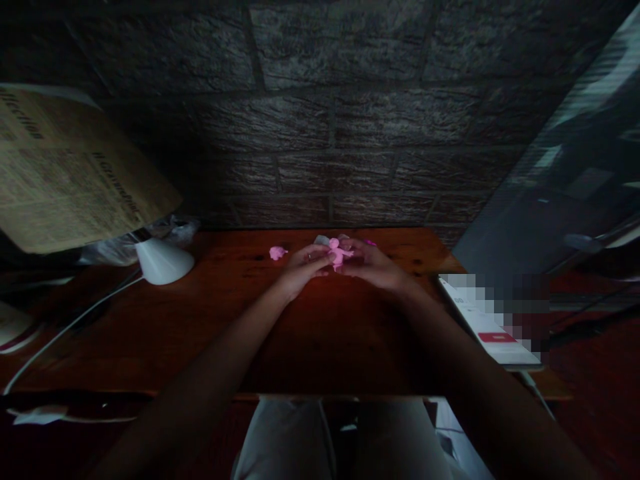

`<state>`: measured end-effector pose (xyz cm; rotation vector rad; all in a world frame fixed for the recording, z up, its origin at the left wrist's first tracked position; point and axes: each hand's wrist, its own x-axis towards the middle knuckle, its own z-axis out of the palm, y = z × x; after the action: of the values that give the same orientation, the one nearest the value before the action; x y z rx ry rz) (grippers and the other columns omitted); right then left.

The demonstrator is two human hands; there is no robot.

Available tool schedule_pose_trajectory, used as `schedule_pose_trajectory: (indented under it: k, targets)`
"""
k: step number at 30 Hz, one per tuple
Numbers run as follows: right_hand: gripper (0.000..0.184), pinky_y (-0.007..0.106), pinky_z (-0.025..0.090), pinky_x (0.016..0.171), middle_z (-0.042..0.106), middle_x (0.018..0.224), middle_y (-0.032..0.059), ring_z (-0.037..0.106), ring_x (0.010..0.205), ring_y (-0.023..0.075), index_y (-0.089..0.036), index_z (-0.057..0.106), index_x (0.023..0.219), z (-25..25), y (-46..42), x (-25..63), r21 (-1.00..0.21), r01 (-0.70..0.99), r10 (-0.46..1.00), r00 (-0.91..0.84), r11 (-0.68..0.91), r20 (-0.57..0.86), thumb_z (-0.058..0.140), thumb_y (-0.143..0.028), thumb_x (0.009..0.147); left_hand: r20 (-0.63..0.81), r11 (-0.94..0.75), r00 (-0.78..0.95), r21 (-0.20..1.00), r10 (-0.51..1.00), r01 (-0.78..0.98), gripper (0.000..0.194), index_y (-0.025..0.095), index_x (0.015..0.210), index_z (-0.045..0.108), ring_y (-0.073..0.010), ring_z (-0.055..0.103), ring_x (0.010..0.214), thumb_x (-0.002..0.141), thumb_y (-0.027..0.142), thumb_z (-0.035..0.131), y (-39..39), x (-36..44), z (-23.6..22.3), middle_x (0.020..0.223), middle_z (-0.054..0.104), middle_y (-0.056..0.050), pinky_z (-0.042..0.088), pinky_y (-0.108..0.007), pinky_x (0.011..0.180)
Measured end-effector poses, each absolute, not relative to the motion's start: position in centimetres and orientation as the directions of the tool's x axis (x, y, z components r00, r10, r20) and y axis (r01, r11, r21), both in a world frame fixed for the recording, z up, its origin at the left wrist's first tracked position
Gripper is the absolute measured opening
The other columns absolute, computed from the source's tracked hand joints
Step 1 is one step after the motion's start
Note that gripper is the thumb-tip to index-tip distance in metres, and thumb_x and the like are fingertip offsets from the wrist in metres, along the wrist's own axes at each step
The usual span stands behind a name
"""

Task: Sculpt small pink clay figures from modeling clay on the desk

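Note:
A small pink clay figure, with a round head and thin arms, is held between both my hands over the wooden table. My left hand has its fingers closed on the figure's left side. From the other side my right hand pinches it near the arm and lower body. A lump of pink clay lies on the table left of my left hand. Behind my hands a pale, whitish thing shows in part; its kind is unclear. A bright magenta bit peeks out past my right hand.
A lamp with a printed paper-like shade and white base stands at the left, its cord crossing the table. Clear plastic lies behind it. A lit tablet-like screen sits at the right edge. A brick wall rises behind.

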<state>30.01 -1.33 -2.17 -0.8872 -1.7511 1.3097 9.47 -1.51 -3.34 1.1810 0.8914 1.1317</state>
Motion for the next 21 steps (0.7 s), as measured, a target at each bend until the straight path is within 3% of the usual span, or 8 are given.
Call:
schedule_pose_trajectory:
  k: [6, 13, 21]
  targets:
    - [0.058, 0.047, 0.052, 0.103, 0.072, 0.118, 0.0093, 0.067, 0.114, 0.0268, -0.023, 0.060, 0.125, -2.8, -1.0, 29.6, -0.966, 0.076, 0.906, -0.371, 0.248, 0.203, 0.082, -0.027, 0.071, 0.032, 0.006, 0.191, 0.980, 0.981, -0.199, 0.021, 0.019, 0.092, 0.073, -0.0146, 0.072, 0.089, 0.075, 0.023, 0.084, -1.7, 9.5, -2.7, 0.098, 0.075, -0.004, 0.057, -0.023, 0.069]
    - [0.039, 0.042, 0.058, 0.089, 0.074, 0.110, 0.0079, 0.070, 0.100, 0.0243, -0.022, 0.067, 0.105, -2.2, -1.5, 28.7, -0.967, -0.049, 0.906, -0.340, 0.252, 0.253, 0.082, -0.032, 0.071, 0.028, 0.014, 0.137, 0.956, 0.990, -0.292, 0.019, 0.019, 0.085, 0.072, -0.0130, 0.071, 0.083, 0.071, 0.020, 0.085, -1.8, 9.5, -2.0, 0.089, 0.075, -0.002, 0.053, -0.019, 0.064]
    - [0.036, 0.035, 0.060, 0.075, 0.076, 0.112, 0.0054, 0.071, 0.095, 0.0222, -0.025, 0.075, 0.102, -2.3, -1.5, 28.5, -0.967, -0.109, 0.929, -0.273, 0.230, 0.252, 0.087, -0.036, 0.070, 0.092, -0.039, 0.130, 0.932, 0.987, -0.361, 0.046, 0.023, 0.105, 0.071, -0.0130, 0.070, 0.082, 0.063, 0.023, 0.091, -2.0, 9.4, -1.8, 0.095, 0.076, -0.001, 0.052, -0.019, 0.062]
